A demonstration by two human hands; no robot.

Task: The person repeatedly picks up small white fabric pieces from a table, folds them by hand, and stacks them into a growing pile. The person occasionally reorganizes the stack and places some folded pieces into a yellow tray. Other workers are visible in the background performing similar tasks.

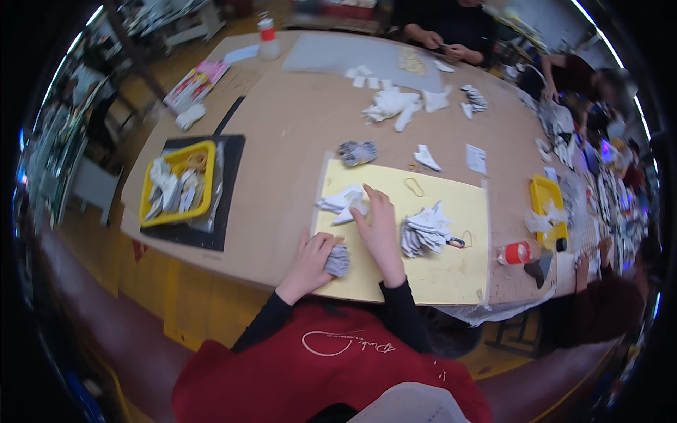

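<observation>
My left hand (310, 262) is closed around a small bundle of grey-white cut pieces (338, 261) near the table's front edge. My right hand (381, 229) reaches over a loose group of white pointed pieces (344, 203), thumb and fingers apart; whether the fingertips touch the top piece is hard to make out. Both hands are above a yellow sheet (451, 278). To the right of my right hand lies a heap of similar white pieces (424, 229), with a small dark clip (457, 242) beside it. A thin yellow loop (415, 187) rests farther back on the sheet.
A tied grey bundle (357, 153) and a white piece (427, 158) lie beyond the sheet. At left stands a yellow basket (209, 185) on a black board (234, 176). A red-labelled bottle (515, 253) and another yellow basket (536, 197) are at right. A person (451, 35) sits across the table.
</observation>
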